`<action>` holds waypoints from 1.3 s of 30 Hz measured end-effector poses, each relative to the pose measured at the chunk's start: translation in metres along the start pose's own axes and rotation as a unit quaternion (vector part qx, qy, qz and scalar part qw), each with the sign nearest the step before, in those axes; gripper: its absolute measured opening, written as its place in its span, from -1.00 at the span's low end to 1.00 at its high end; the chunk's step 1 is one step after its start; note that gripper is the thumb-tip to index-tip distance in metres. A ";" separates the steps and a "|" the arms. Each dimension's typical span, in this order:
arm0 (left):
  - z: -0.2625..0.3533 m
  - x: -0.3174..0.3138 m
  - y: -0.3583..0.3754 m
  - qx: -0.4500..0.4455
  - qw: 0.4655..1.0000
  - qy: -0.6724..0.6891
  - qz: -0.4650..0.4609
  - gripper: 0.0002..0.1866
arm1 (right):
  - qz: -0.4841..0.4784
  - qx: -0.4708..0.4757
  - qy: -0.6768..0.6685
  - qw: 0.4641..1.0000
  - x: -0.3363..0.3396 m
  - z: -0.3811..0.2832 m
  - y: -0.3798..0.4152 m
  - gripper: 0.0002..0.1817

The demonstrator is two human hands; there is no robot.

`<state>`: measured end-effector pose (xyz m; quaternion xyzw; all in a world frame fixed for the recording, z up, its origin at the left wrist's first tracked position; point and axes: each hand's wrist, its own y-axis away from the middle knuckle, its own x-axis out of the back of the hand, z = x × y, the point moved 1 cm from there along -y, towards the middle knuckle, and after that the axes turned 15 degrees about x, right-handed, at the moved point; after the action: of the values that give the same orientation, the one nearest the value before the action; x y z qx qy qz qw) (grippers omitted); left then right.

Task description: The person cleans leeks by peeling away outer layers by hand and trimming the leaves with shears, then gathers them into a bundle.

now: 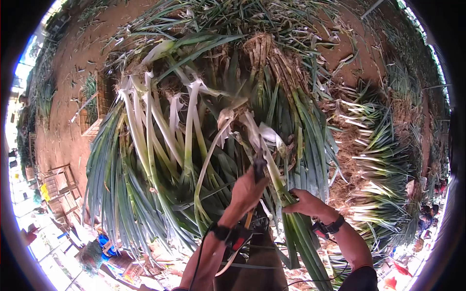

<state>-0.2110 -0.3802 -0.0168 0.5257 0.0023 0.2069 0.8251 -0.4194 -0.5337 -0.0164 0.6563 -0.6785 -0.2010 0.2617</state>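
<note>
My left hand (246, 193) is closed around a dark-handled tool (259, 164). Its far end is blurred among the stalks, so I cannot tell its kind. On the right, my right hand (308, 203) grips a leek (274, 177) by its green leaves. That leek's pale root end points away from me, and its leaves hang down below the hand. Trimmed leeks (145, 126) with white stalks lie to the left over a heap of green leaves. Beyond the hands, untrimmed leeks (264, 60) show brown, rooty ends.
A long row of leeks (369, 160) lies on the ground at right. Cut leaves (213, 17) are strewn over the brown soil at the back. Wooden crates (62, 189) stand at left, with another crate (93, 106) farther off. Cables run along my wrists.
</note>
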 end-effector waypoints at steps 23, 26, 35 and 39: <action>-0.193 0.202 0.169 -0.097 0.863 -0.171 0.466 0.02 | 0.214 0.223 0.149 0.939 -0.161 -0.109 -0.158 -0.56; -0.220 0.280 0.142 -0.005 0.818 -0.204 0.538 0.07 | 0.166 0.214 0.221 0.937 -0.178 -0.108 -0.187 -0.48; -0.218 0.307 0.039 -0.071 0.865 -0.138 0.477 -0.01 | 0.170 0.269 0.178 0.931 -0.159 -0.093 -0.290 -0.16; -0.214 0.284 -0.023 -0.034 0.935 0.028 0.351 -0.03 | 0.206 0.187 0.107 0.954 -0.158 -0.094 -0.311 -0.14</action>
<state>0.0092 -0.1051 -0.0720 0.4582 -0.1668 0.4981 0.7170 -0.1167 -0.3874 -0.1486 0.5572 -0.7925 0.0594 0.2407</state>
